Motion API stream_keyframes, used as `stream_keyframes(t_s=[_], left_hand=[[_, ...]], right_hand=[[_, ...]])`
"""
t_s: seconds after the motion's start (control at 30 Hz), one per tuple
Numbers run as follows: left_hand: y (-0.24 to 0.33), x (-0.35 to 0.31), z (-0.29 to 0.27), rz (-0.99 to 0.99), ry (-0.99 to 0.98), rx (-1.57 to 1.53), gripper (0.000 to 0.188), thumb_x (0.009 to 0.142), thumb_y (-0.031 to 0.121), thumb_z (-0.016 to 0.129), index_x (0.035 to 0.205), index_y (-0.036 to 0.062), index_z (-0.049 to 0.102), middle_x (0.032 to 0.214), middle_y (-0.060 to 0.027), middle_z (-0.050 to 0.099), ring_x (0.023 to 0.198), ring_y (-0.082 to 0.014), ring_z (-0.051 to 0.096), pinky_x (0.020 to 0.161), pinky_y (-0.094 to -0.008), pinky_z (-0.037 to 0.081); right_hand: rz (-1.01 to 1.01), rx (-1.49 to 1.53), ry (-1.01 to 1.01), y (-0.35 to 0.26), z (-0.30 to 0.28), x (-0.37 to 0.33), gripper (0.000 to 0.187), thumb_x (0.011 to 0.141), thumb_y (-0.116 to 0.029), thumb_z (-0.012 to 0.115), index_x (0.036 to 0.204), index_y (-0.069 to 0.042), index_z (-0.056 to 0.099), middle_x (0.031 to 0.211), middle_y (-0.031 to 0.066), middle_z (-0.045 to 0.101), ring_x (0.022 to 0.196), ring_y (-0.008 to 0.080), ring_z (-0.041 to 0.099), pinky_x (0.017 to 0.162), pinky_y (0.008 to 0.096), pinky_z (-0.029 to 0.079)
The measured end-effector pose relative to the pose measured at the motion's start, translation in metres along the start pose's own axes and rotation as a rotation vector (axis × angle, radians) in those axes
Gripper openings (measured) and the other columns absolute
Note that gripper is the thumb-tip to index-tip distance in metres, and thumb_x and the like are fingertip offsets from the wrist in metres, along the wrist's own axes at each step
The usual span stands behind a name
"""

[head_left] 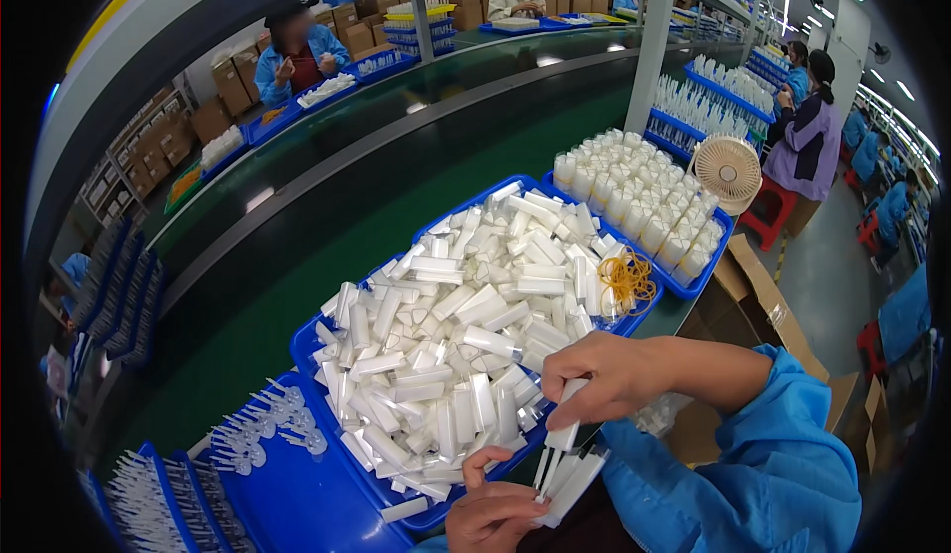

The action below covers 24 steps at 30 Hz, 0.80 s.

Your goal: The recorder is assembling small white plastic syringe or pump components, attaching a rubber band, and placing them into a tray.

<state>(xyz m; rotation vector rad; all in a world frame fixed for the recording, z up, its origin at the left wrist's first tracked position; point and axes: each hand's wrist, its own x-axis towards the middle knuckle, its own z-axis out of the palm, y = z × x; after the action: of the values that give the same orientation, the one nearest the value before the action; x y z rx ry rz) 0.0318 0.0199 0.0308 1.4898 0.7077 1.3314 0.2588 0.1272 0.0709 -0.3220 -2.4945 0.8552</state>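
Note:
At the lower middle my left hand (492,511) is closed around the lower end of some white plastic pieces (572,489), the nearest a long trough-like shell. Just above it, my right hand (601,377) pinches a white plastic piece (565,434). Thin white prongs (543,476) run from that piece down to the fingers of my left hand; whether they are joined to it I cannot tell. Beyond both hands lies a blue tray (307,340) heaped with short white plastic sleeves (466,325), some with clear film. Yellow rubber bands (626,282) rest at its right end.
Left of the heap, a blue tray (307,503) holds thin white stemmed parts (267,424). Behind right are a tray of bundled white tubes (644,197) and a beige fan (726,169). An open cardboard box (768,296) stands at right. A green conveyor belt (297,256) runs behind; co-workers sit across it.

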Motion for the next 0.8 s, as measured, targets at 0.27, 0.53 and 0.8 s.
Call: stream_keyframes(t_s=[0.27,0.53,0.8], left_hand=[[0.001,-0.002,-0.011,0.025,-0.137,0.152,0.008,0.071,0.013,0.07,0.067,0.0084,0.066,0.069,-0.0039,0.064,0.069,-0.0191,0.06,0.089,-0.0469,0.032],[-0.007,-0.006,-0.016,0.281,-0.206,0.12,0.007,0.07,0.014,0.069,0.065,0.0107,0.067,0.071,-0.0027,0.065,0.07,-0.0156,0.059,0.085,-0.0463,0.032],[0.001,-0.009,-0.015,0.192,0.057,0.142,0.02,0.073,0.027,0.071,0.078,0.0105,0.061,0.085,-0.0077,0.061,0.084,-0.0273,0.054,0.088,-0.0486,0.031]], right_hand=[[0.083,0.117,-0.022,-0.019,0.007,-0.004,0.021,0.083,-0.012,0.059,0.103,-0.006,0.057,0.094,0.01,0.043,0.076,0.0216,0.05,0.062,0.0296,0.042],[-0.062,0.483,-0.065,-0.023,0.014,0.0,0.019,0.087,-0.011,0.056,0.104,-0.003,0.059,0.095,0.0102,0.046,0.085,0.0232,0.047,0.075,0.0322,0.038],[-0.035,0.26,-0.102,-0.039,0.016,0.014,0.016,0.088,-0.013,0.054,0.101,-0.006,0.061,0.097,0.0091,0.048,0.089,0.0218,0.048,0.078,0.032,0.032]])
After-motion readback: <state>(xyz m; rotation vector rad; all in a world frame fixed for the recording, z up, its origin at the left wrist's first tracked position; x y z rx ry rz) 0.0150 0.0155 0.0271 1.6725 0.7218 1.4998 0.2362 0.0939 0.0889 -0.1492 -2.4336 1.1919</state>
